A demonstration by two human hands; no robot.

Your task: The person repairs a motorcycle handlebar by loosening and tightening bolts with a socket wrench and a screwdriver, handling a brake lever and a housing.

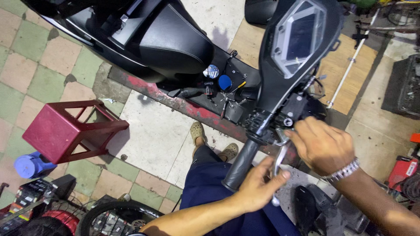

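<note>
While curled half-closed, left hand [258, 185] cradling the silver brake lever [280, 159], thumb tip pressed on its outer side, fingers tucked beneath. Lying just beside the black handlebar grip [242, 164], knuckles brushing the rubber, or so it looks. Right hand [321, 144] up at the lever's pivot, fingers bunched narrow against the bracket [288, 120]; cannot tell whether pinching anything small. Silver watch [343, 171] on that wrist. Lever hanging below the bar, next to the switch cluster [260, 120], slanting down toward the left palm. Above that, black instrument cowl [302, 39] with its glassy display. Further out, scooter seat [175, 37], footboard strewn with a blue cap [225, 82] and small parts. Down on the tiled floor [52, 57], red plastic stool [65, 129], and two beige clogs [197, 131] below dark blue trousers [210, 179].
</note>
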